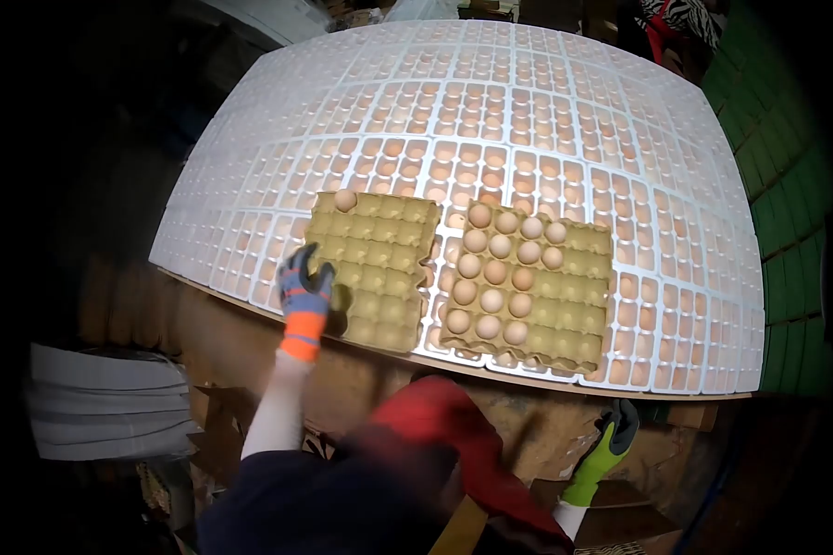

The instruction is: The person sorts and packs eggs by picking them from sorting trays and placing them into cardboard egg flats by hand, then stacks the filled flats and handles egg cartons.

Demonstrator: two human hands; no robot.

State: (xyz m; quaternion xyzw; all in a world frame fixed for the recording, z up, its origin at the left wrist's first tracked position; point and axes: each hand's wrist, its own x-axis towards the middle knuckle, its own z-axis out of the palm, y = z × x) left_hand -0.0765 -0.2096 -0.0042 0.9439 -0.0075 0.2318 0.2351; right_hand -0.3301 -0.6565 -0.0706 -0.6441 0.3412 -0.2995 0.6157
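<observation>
My left hand [305, 289], in a grey and orange glove, is at the left edge of a yellowish pulp egg tray [379, 254]. Its thumb and fingers are apart, with nothing between them. A single egg [345, 200] sits in that tray's far left corner. To the right lies a second pulp egg tray [569, 319], its left columns filled with brown eggs [495, 272] and its right cups bare. My right hand [617, 427], in a green and dark grey glove, hangs below the table's near edge. Its fingers look stretched out, and I see nothing in them.
Both pulp trays rest on a wide spread of white plastic trays [507, 141] full of eggs. Green crates or panels [787, 166] stand at the right. A stack of grey-white sheets [111, 402] is at lower left. A red cap [435, 416] blocks the lower middle.
</observation>
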